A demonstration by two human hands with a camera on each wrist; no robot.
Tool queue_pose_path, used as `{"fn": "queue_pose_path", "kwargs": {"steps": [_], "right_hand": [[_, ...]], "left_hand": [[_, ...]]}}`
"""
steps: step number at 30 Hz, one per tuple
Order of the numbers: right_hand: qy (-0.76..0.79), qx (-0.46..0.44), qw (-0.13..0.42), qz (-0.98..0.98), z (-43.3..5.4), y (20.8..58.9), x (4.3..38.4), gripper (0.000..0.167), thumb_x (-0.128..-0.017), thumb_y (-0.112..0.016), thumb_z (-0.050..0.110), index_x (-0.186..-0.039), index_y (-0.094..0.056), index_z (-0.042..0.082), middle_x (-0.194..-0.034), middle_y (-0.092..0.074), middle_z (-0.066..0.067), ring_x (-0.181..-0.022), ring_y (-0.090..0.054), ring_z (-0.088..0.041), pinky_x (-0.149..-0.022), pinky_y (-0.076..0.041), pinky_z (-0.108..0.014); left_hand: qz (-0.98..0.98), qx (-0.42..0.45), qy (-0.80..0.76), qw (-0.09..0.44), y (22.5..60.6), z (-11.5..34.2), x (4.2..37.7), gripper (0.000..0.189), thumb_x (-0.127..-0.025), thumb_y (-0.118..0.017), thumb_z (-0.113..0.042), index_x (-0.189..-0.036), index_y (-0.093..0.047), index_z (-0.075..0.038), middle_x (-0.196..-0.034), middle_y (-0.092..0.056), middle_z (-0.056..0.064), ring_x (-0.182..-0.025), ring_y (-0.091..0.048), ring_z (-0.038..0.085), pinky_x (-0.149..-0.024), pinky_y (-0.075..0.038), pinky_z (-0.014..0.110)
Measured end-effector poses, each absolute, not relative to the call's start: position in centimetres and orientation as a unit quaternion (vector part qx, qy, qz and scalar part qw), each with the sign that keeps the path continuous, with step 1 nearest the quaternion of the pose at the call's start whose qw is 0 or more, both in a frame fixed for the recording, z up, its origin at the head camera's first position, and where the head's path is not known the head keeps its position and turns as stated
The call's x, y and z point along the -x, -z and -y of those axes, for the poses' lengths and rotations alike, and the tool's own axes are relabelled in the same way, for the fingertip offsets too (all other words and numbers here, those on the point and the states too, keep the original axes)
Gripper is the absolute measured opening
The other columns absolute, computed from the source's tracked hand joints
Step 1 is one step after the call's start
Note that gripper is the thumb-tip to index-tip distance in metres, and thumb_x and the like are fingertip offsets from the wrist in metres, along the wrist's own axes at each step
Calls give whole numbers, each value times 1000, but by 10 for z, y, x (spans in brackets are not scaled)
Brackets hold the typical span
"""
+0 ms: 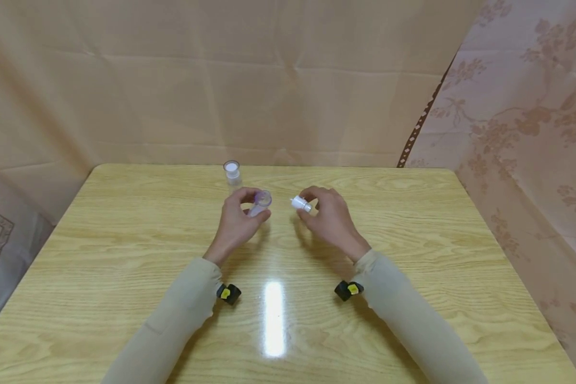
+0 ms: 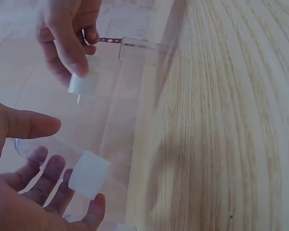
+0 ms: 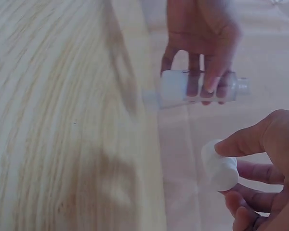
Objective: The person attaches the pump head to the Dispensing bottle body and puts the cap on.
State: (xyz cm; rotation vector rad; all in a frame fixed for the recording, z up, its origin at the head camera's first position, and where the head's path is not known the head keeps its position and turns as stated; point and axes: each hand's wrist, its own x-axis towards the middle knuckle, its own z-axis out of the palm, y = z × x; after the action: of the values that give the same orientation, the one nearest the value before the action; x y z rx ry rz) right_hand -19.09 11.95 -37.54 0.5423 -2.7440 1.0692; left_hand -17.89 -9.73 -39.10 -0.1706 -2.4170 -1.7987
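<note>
White, the cap (image 1: 299, 202) is pinched in your right grip (image 1: 333, 216); left of it, your left grip (image 1: 237, 218) pinches the bottle (image 1: 262, 200).

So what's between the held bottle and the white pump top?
Nothing: in the head view, a bare gap separates the bottle in the left hand from the white pump top in the right hand, with wooden tabletop showing behind.

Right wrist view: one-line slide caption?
Left hand grips a clear bottle; right hand pinches a small white top, the two pieces apart.
</note>
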Motion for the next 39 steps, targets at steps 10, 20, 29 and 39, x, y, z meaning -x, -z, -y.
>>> {"fn": "queue_pose_path", "kwargs": {"steps": [10, 20, 29, 39], "right_hand": [[-429, -214, 67, 875, -131, 370, 190, 26, -90, -75, 5, -115, -69, 0, -108, -70, -14, -97, -65, -29, -85, -55, -49], [-492, -228, 51, 838, -133, 365, 186, 26, -91, -71, -5, -117, -67, -2, -112, -63, -17, -98, -68, -30, -84, -59, -36], [-509, -227, 37, 829, -132, 356, 184, 29, -92, -69, -8, -120, -66, -3, -115, -59, -18, -104, -65, -32, -90, -57, -38], [-504, -250, 40, 826, -132, 350, 187, 29, -91, -67, -11, -120, -67, -2, -118, -60, -18, -106, -62, -31, -92, -56, -41]], "left_hand": [[810, 85, 577, 61, 389, 95, 177, 42, -84, -76, 5, -124, -62, 3, -124, -61, 18, -116, -56, 33, -95, -49, 50], [821, 102, 557, 76, 392, 92, 178, 40, -83, -76, 4, -121, -64, 2, -121, -63, 17, -114, -58, 32, -94, -50, 49], [830, 118, 537, 97, 392, 89, 178, 40, -80, -77, 4, -118, -65, 4, -115, -66, 18, -109, -59, 34, -100, -44, 49], [838, 114, 526, 87, 393, 85, 179, 36, -82, -76, 4, -116, -65, 5, -114, -64, 20, -110, -58, 42, -98, -46, 45]]}}
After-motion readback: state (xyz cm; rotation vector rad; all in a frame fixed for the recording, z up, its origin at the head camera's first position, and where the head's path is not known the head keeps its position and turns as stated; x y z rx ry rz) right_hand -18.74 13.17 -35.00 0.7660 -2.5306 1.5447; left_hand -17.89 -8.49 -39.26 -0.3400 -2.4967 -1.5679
